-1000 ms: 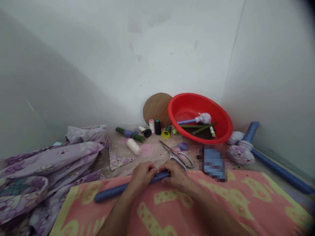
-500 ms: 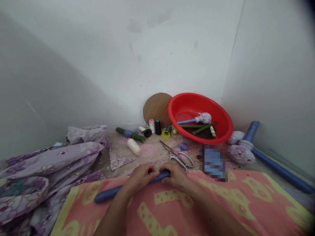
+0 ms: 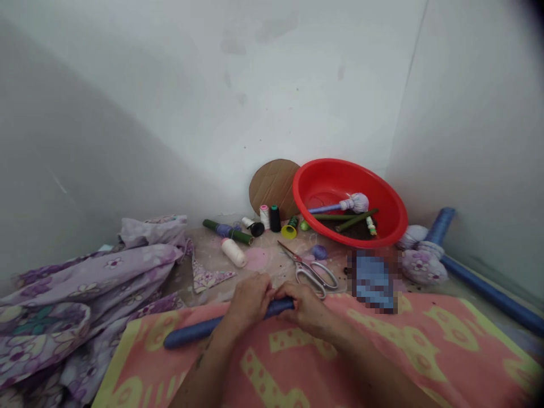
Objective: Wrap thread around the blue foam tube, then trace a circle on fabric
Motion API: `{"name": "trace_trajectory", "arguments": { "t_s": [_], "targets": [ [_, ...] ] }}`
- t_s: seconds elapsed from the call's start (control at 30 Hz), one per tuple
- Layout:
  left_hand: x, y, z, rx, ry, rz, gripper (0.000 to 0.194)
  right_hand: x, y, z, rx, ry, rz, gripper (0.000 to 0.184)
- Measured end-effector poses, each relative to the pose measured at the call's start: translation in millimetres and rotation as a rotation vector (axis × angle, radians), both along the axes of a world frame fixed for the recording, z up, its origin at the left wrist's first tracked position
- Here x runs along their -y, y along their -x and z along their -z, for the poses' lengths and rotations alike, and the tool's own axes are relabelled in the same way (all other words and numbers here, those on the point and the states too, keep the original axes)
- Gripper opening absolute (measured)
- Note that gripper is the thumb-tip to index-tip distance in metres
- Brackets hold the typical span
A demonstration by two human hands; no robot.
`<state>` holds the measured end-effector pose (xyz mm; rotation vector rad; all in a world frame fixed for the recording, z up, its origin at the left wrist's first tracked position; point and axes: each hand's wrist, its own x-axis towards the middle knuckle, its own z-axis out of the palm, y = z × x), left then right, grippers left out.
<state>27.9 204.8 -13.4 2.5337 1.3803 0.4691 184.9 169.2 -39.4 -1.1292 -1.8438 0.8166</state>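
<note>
No readable words, labels, brands, numbers or signs anywhere; any marks on the pink-topped white thread spool [image 3: 264,217] too small to make out, and the pixelated blue patch [image 3: 373,281] blurred beyond reading.

Corner of scuffed white walls [image 3: 238,102]

- Our left hand [image 3: 250,300] and right hand [image 3: 304,310] close around a blue tube [image 3: 199,331], nearly meeting.
- It lies across a pink-and-yellow towel [image 3: 382,351].
- Just beyond our hands lie steel scissors [image 3: 308,272].
- Farther off, a red plastic basin [image 3: 340,170] tilts against the wall [image 3: 212,113], beside a cardboard disc [image 3: 274,187].
- Thread spools [image 3: 275,219] stand near it.
- Lilac floral cloth [image 3: 85,272] lies heaped on our left.
</note>
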Motion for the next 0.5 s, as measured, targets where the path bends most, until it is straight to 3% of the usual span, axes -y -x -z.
{"name": "trace_trajectory", "arguments": {
  "t_s": [0.3, 0.4, 0.5],
  "targets": [
    [-2, -3, 12.2, 0.054, 0.041, -0.098, 0.021, -5, 6, 6.8, -0.239, 0.201, -0.021, 0.011],
    [0, -5, 12.3, 0.081, 0.062, -0.101, 0.022, -9, 8, 14.7, -0.304, 0.248, -0.069, 0.009],
    [0, -2, 9.1, 0.11, 0.089, -0.087, 0.024, -10, 11, 20.4, -0.338, 0.269, -0.017, 0.003]
  ]
}}
